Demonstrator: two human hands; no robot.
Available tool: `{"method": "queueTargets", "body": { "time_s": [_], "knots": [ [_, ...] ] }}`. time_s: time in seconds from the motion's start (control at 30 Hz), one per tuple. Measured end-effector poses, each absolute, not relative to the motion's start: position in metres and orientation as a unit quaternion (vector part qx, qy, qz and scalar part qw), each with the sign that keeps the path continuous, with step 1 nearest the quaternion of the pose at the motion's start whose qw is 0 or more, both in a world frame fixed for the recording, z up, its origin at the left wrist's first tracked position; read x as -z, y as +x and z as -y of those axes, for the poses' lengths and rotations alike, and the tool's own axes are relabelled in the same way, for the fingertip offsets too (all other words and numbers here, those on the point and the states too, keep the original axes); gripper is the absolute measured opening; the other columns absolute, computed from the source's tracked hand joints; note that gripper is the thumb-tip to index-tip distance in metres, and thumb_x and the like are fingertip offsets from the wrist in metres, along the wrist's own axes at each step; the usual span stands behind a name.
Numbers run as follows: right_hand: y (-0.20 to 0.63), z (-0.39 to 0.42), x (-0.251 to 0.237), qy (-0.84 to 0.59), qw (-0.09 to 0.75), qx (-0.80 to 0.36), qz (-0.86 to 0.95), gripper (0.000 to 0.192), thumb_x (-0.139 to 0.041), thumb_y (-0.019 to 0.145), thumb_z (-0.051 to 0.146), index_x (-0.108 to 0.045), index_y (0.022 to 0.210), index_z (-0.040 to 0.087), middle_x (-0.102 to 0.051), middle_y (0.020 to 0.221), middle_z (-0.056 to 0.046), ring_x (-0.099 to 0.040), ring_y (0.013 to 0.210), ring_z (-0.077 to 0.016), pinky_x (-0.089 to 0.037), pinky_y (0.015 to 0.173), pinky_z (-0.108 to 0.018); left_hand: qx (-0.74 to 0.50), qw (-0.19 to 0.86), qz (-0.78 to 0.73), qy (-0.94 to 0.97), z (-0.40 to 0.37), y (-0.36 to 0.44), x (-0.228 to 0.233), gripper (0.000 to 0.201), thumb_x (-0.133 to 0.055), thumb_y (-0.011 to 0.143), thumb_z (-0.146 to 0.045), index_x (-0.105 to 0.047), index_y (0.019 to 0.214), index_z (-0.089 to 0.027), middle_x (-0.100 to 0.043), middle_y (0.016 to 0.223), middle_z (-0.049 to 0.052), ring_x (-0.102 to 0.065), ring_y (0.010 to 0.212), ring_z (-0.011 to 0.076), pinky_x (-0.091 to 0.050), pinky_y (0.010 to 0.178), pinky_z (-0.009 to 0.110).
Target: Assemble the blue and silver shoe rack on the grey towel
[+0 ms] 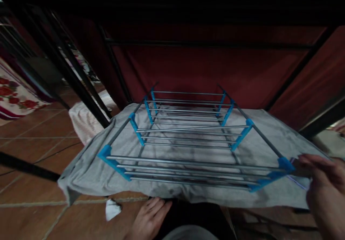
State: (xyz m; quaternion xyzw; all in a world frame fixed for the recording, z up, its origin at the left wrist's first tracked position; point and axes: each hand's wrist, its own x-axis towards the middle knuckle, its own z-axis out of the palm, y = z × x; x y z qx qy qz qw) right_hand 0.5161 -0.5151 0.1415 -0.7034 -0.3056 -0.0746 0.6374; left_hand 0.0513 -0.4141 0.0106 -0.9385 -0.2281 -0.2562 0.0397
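A dim room: dark red fabric walls (205, 71) on a black frame (81, 85) fill the back, with a terracotta tile floor (35, 139) at left. A grey cloth (88, 175) covers a low shelf. On it lies a metal rack (188, 139) with blue joints. The right hand (323, 186), blurred, pinches the rack's near-right corner. The left hand (149, 220) rests open, flat below the cloth's front edge. A white scrap (112, 209) lies beside it. The upper part is too dark to read.
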Motion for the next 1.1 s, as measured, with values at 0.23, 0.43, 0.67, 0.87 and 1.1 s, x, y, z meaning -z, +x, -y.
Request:
{"method": "queueTargets", "body": {
  "time_s": [0.23, 0.43, 0.67, 0.87, 1.1],
  "knots": [
    [0.459, 0.369, -0.216, -0.574, 0.379, -0.017, 0.726, 0.025, -0.046, 0.096, 0.035, -0.066, 0.107, 0.025, -0.068, 0.107, -0.007, -0.064, 0.102, -0.0224, -0.052, 0.091, -0.04, 0.548, 0.042, 0.374, -0.747, 0.383, -0.01, -0.094, 0.022, -0.063, 0.086, -0.008, -0.069, 0.103, -0.02, -0.068, 0.081, 0.002, -0.06, 0.069, 0.013, -0.047, 0.067, 0.026],
    [0.357, 0.265, -0.186, -0.479, 0.159, 0.013, 0.863, 0.034, -0.043, 0.096, 0.02, -0.057, 0.127, 0.017, -0.061, 0.121, -0.011, -0.057, 0.115, -0.0213, -0.046, 0.1, -0.037, 0.647, -0.127, 0.549, -0.515, 0.287, -0.045, -0.161, 0.029, -0.059, 0.089, -0.045, -0.071, 0.095, -0.019, -0.065, 0.083, 0.002, -0.058, 0.076, 0.0164, -0.047, 0.07, 0.028],
    [0.28, 0.225, -0.144, -0.496, 0.036, 0.05, 0.866, 0.02, -0.045, 0.094, 0.015, -0.059, 0.109, 0.016, -0.06, 0.113, -0.012, -0.059, 0.105, -0.0236, -0.047, 0.091, -0.037, 0.509, -0.37, 0.55, -0.549, 0.175, -0.049, -0.165, 0.06, -0.072, 0.066, -0.065, -0.07, 0.098, -0.015, -0.069, 0.092, 0.009, -0.065, 0.089, 0.0242, -0.052, 0.073, 0.033],
    [0.279, 0.217, -0.148, -0.503, 0.021, 0.029, 0.864, 0.036, -0.038, 0.083, -0.004, -0.054, 0.107, 0.018, -0.058, 0.114, -0.011, -0.061, 0.099, -0.0217, -0.047, 0.081, -0.033, 0.469, -0.475, 0.502, -0.55, 0.152, -0.004, -0.174, 0.053, -0.076, 0.066, -0.06, -0.07, 0.099, -0.018, -0.073, 0.097, 0.01, -0.068, 0.092, 0.0299, -0.055, 0.079, 0.041],
    [0.282, 0.216, -0.159, -0.495, 0.032, 0.017, 0.868, 0.038, -0.037, 0.085, -0.001, -0.049, 0.116, 0.018, -0.058, 0.115, -0.01, -0.061, 0.098, -0.0205, -0.045, 0.078, -0.03, 0.438, -0.547, 0.444, -0.559, 0.139, 0.013, -0.171, 0.043, -0.071, 0.073, -0.06, -0.069, 0.085, -0.019, -0.072, 0.085, 0.009, -0.067, 0.082, 0.0294, -0.055, 0.076, 0.041]
  ]
}}
